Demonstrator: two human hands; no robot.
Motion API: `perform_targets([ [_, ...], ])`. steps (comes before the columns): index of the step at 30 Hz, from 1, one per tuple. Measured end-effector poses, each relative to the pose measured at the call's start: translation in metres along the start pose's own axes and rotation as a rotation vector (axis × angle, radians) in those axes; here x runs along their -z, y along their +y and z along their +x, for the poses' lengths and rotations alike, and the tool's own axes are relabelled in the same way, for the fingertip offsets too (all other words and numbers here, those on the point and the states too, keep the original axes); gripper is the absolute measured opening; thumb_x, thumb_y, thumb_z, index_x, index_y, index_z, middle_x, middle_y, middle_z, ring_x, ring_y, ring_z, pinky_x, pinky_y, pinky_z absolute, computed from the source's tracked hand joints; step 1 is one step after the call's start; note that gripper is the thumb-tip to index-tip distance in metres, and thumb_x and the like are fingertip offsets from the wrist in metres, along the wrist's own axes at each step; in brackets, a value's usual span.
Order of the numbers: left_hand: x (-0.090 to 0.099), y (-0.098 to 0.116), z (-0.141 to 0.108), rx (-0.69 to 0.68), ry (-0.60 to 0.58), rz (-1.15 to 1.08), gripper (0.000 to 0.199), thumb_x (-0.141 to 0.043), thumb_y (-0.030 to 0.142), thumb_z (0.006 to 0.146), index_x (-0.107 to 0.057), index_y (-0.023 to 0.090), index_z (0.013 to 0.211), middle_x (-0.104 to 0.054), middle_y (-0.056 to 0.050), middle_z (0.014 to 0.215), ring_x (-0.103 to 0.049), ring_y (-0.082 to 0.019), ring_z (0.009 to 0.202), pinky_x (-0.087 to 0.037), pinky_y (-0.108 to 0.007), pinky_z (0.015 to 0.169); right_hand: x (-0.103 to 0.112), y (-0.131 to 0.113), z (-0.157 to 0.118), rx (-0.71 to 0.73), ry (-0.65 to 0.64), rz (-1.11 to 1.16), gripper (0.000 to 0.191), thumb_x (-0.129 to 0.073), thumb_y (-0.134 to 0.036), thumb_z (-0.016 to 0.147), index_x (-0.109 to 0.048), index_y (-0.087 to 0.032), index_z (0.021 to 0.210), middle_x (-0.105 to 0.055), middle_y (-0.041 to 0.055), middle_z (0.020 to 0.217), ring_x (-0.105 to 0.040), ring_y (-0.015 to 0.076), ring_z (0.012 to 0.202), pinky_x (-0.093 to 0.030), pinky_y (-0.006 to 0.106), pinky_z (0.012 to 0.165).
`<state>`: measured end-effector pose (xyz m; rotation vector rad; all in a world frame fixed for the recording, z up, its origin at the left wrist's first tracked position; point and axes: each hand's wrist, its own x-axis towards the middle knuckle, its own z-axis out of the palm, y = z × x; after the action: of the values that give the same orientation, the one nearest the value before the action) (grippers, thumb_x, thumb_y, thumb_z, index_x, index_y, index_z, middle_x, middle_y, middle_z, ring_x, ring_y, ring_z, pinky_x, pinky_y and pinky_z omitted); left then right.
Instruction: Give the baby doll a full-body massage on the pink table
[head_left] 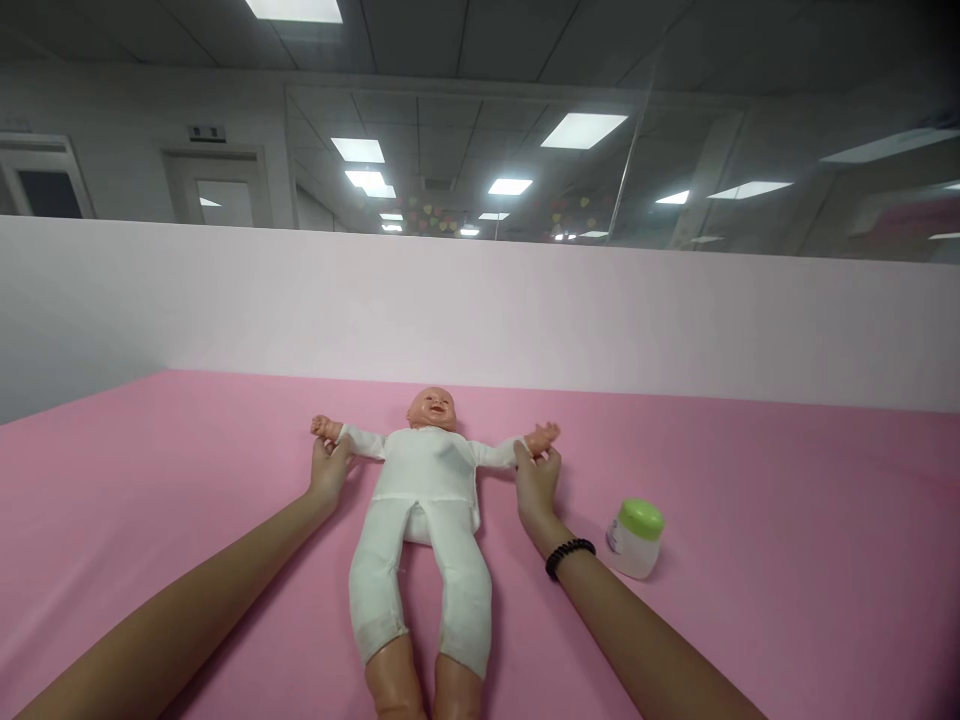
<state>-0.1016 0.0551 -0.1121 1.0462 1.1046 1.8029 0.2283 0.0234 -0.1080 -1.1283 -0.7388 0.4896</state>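
Observation:
A baby doll (426, 470) with a white cloth body lies on its back, head away from me and both arms spread wide. My left hand (330, 468) is closed around the doll's wrist on the left side, just below its plastic hand. On the right side, my right hand (537, 478) grips the other wrist, with the doll's fingers showing above mine. A black coiled band (570, 556) circles my right wrist. The doll's lower legs run toward the bottom edge of the view, where the feet are cut off.
A small clear jar with a green lid (637, 538) stands to the right of my right forearm. Pink sheeting (787, 540) covers the surface. Behind the doll rises a low white wall (480, 310), with glass panels above it.

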Motion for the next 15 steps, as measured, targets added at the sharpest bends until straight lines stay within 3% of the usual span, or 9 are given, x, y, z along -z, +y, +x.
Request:
perform_targets([
  [2, -0.006, 0.007, -0.011, -0.202, -0.162, 0.119, 0.04, -0.067, 0.036, 0.083, -0.052, 0.023, 0.118, -0.061, -0.009, 0.122, -0.062, -0.024, 0.113, -0.051, -0.041, 0.097, -0.005, -0.014, -0.012, 0.163, -0.204, -0.022, 0.061, -0.065, -0.032, 0.075, -0.05, -0.019, 0.133, -0.065, 0.0127, 0.123, -0.064, 0.027, 0.109, -0.053, 0.044, 0.093],
  [5, -0.013, 0.019, -0.03, -0.486, -0.615, 0.406, 0.035, -0.061, 0.03, 0.089, -0.059, 0.025, 0.124, -0.06, -0.009, 0.134, -0.05, -0.026, 0.131, -0.037, -0.045, 0.114, -0.009, -0.028, -0.03, 0.526, -0.682, -0.128, 0.047, -0.056, -0.014, 0.073, -0.064, -0.022, 0.118, -0.068, 0.0069, 0.122, -0.059, 0.0248, 0.119, -0.042, 0.045, 0.108],
  [7, -0.016, 0.023, -0.038, -0.58, -0.75, 0.519, 0.033, -0.056, 0.027, 0.092, -0.063, 0.026, 0.124, -0.058, -0.008, 0.138, -0.046, -0.026, 0.136, -0.031, -0.045, 0.118, -0.01, -0.031, -0.036, 0.629, -0.838, -0.184, 0.048, -0.052, -0.009, 0.07, -0.068, -0.023, 0.113, -0.068, 0.0051, 0.12, -0.058, 0.0242, 0.121, -0.037, 0.046, 0.112],
  [8, -0.016, 0.023, -0.04, -0.587, -0.733, 0.532, 0.033, -0.055, 0.027, 0.093, -0.062, 0.026, 0.125, -0.058, -0.007, 0.138, -0.046, -0.026, 0.136, -0.031, -0.045, 0.118, -0.01, -0.03, -0.036, 0.623, -0.828, -0.182, 0.047, -0.053, -0.01, 0.071, -0.068, -0.023, 0.114, -0.068, 0.0053, 0.121, -0.057, 0.0241, 0.122, -0.038, 0.046, 0.112],
  [10, -0.017, 0.02, -0.037, -0.518, -0.595, 0.47, 0.035, -0.056, 0.028, 0.092, -0.059, 0.026, 0.127, -0.06, -0.008, 0.134, -0.051, -0.025, 0.13, -0.036, -0.044, 0.114, -0.01, -0.023, -0.032, 0.506, -0.676, -0.115, 0.047, -0.057, -0.016, 0.076, -0.063, -0.022, 0.122, -0.066, 0.0076, 0.125, -0.059, 0.0243, 0.119, -0.043, 0.044, 0.107],
  [13, -0.012, 0.006, -0.02, -0.284, -0.276, 0.242, 0.036, -0.063, 0.031, 0.086, -0.052, 0.023, 0.12, -0.061, -0.009, 0.123, -0.059, -0.023, 0.116, -0.048, -0.039, 0.101, -0.006, -0.006, -0.014, 0.198, -0.305, -0.024, 0.058, -0.064, -0.033, 0.077, -0.053, -0.019, 0.132, -0.066, 0.0116, 0.122, -0.064, 0.0261, 0.108, -0.053, 0.042, 0.093],
  [15, -0.005, -0.004, -0.005, -0.105, -0.092, 0.095, 0.033, -0.066, 0.03, 0.082, -0.049, 0.022, 0.109, -0.062, -0.007, 0.11, -0.063, -0.021, 0.103, -0.053, -0.036, 0.089, -0.001, 0.007, -0.001, 0.078, -0.124, -0.013, 0.064, -0.063, -0.039, 0.076, -0.049, -0.016, 0.133, -0.066, 0.0152, 0.119, -0.067, 0.0285, 0.101, -0.057, 0.042, 0.083],
])
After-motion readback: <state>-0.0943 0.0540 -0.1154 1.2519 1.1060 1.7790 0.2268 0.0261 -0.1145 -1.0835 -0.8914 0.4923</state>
